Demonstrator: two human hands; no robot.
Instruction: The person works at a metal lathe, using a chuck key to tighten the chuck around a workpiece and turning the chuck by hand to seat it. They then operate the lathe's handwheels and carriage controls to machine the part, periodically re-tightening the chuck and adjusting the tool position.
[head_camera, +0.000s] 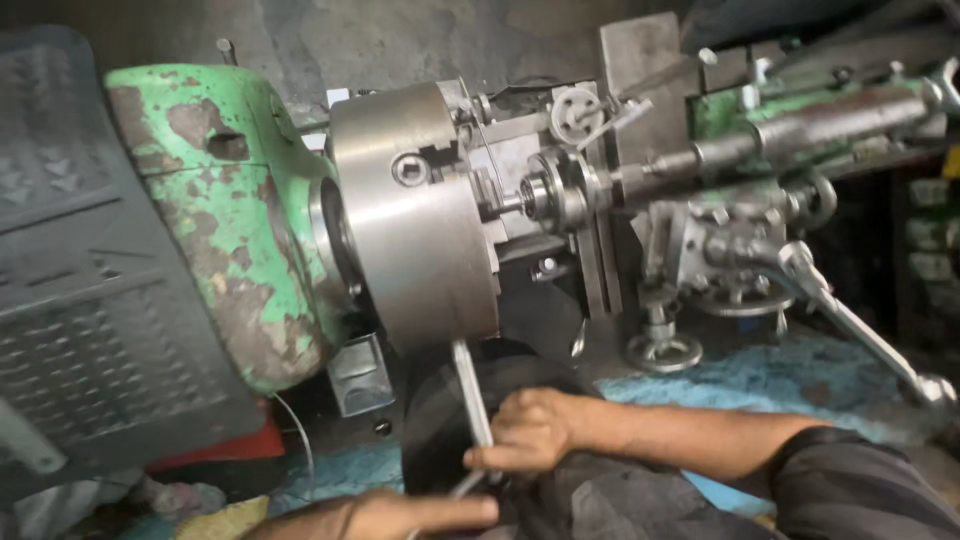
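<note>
With the right hand (528, 432) closed around the chuck key (473, 395) and the left hand (400, 513) loosely curled beneath it, knuckles could be struck against the lathe chuck (415, 215) should the key slip out.

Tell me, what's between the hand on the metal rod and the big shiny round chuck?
Only the metal rod itself: in the head view it runs from the right hand up to the chuck's underside.

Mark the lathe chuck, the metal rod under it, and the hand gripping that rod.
lathe chuck (420, 215), head view, on its curved steel side.
metal rod (472, 390), head view, on the bare shaft above the fist.
right hand (530, 430), head view, on the knuckles.
</note>
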